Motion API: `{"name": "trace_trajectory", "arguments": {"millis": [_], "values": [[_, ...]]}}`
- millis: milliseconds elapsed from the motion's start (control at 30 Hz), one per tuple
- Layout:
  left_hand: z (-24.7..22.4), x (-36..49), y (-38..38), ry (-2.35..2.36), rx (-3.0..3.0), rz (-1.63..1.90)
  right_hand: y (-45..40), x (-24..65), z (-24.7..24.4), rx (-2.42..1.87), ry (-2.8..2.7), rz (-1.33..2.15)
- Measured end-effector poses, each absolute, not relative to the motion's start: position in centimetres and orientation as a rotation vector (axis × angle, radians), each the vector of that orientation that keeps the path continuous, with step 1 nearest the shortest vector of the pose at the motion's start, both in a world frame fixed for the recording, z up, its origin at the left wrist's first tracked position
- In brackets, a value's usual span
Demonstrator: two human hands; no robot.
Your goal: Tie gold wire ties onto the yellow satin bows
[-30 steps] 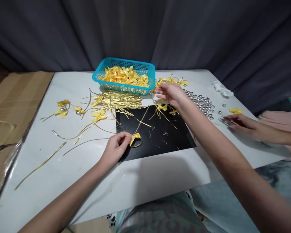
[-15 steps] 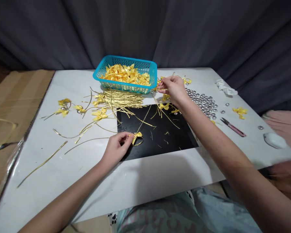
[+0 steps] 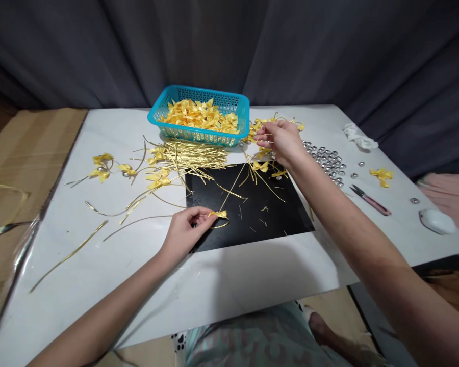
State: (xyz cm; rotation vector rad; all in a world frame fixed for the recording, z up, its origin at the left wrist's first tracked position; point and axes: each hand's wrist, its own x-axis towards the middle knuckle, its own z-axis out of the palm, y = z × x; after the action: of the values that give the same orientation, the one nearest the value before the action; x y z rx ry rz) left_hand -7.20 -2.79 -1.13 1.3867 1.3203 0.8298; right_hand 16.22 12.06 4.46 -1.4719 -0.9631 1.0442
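Note:
My left hand (image 3: 191, 227) pinches a small yellow ribbon bow (image 3: 222, 214) with a loop of gold cord below it, over the black mat (image 3: 290, 214). From the bow a straight gold cord (image 3: 233, 184) rises toward my right hand (image 3: 285, 140). My right hand is raised beside the basket, its fingertips closed on the cord's far end, which is hard to see against the bows behind. Other yellow bows (image 3: 260, 166) with gold cord tails lie below that hand.
A blue basket (image 3: 199, 135) of yellow bows stands at the back, gold cord pieces (image 3: 195, 155) before it. Silver bells or beads (image 3: 331, 165), pink-handled snips (image 3: 371, 200), crumpled tissue (image 3: 359, 136) and a white mouse-shaped object (image 3: 438, 221) lie right. Cardboard (image 3: 42, 148) is left.
My right hand has moved slightly right. The bow has turned in my left fingers and shifted a little right. A blurred body part at the lower right has left view.

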Motion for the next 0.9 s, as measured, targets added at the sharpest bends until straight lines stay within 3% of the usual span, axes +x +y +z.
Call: {"name": "trace_trajectory", "arguments": {"millis": [500,900], "values": [[-0.6,-7.1,-2.5,1.286,1.346,0.778,12.3,16.6,5.5,-1.499,-0.973,1.043],[-0.2,-7.3,-2.2,1.209,1.173,0.873,5.0,15.9,13.7,-1.274,-1.036,1.213]]}}
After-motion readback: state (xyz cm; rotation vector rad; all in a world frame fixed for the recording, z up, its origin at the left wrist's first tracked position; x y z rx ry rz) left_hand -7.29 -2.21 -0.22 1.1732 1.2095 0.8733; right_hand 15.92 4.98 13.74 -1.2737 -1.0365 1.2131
